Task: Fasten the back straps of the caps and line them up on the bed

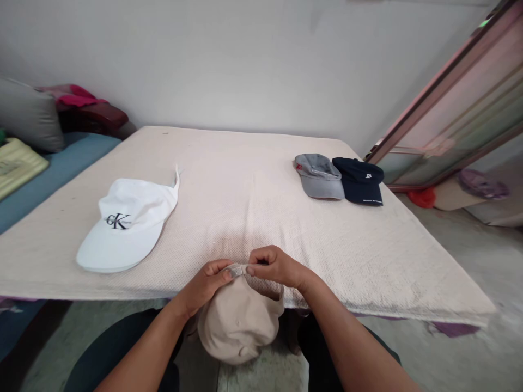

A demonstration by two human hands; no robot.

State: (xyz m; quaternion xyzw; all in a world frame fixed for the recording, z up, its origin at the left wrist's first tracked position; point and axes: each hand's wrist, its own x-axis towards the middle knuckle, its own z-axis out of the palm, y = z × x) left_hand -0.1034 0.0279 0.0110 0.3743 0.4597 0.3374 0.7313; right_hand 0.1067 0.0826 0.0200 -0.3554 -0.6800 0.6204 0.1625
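A beige cap [239, 321] hangs at the table's front edge, its back strap and opening turned up. My left hand [208, 283] is closed on the strap by its metal buckle. Just to the right, my right hand [278, 267] pinches the strap between thumb and fingers. A white cap [131, 212] with black CK letters lies on the left of the table, its strap end sticking up. On the right, a grey cap [321, 174] rests against a dark navy cap [362, 182].
The table [220, 179] has a pale textured cloth and stands against a grey wall. At the left are a blue seat [85, 152] and a grey cushion [30, 114]. A framed glass panel [445, 103] leans at the right.
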